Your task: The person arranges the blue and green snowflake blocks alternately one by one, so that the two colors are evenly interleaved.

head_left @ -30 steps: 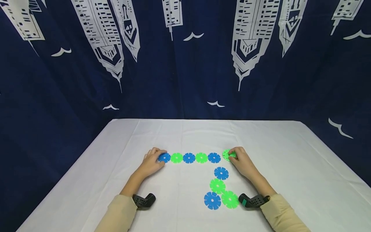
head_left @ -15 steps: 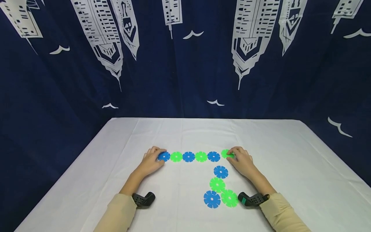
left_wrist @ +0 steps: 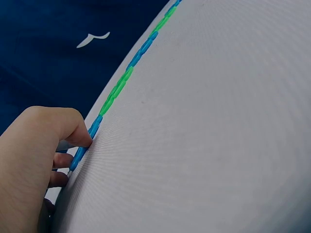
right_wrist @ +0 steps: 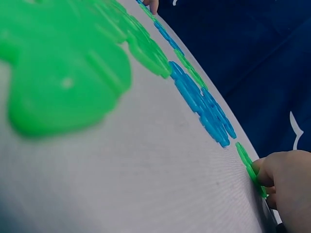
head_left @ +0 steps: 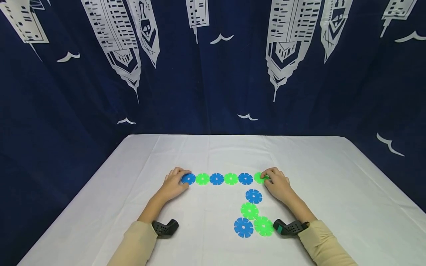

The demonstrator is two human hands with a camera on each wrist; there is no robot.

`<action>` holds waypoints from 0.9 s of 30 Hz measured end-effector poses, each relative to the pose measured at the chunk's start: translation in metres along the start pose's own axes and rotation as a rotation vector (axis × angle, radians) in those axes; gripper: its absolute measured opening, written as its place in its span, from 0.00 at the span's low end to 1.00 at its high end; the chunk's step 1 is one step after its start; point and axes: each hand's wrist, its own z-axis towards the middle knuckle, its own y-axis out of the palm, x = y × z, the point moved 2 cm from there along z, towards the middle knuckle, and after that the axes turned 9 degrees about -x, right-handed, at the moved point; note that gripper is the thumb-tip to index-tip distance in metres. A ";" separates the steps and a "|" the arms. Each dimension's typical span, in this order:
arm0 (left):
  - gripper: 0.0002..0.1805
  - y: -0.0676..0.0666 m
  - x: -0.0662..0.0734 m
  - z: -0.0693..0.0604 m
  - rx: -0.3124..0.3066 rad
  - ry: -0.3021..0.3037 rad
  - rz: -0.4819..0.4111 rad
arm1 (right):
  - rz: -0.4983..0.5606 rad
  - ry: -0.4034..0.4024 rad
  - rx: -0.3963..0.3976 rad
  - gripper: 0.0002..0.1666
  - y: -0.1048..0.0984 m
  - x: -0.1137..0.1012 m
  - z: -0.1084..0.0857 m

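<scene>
Green disc (head_left: 257, 177) just off the row (head_left: 217, 179)

The right hand (head_left: 279, 184) pinches it, fingers curled in, on the bench (head_left: 199, 155); the left hand (head_left: 174, 181) has its fingers round the leftmost blue disc (head_left: 189, 179). Best, I judge: slide the green one flat and straight leftward, the left only steadying.

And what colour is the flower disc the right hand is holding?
Bright green. The disc in the right hand shows best in the head view.
</scene>
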 end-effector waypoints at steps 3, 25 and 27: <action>0.25 0.001 0.000 0.000 0.000 0.000 0.004 | 0.002 -0.007 0.009 0.10 0.001 0.000 -0.001; 0.25 0.002 -0.001 -0.002 -0.007 0.004 -0.003 | -0.024 -0.008 0.020 0.10 0.007 0.000 -0.003; 0.25 0.001 -0.002 0.000 -0.008 0.007 0.003 | -0.027 -0.011 0.020 0.10 0.006 0.000 -0.002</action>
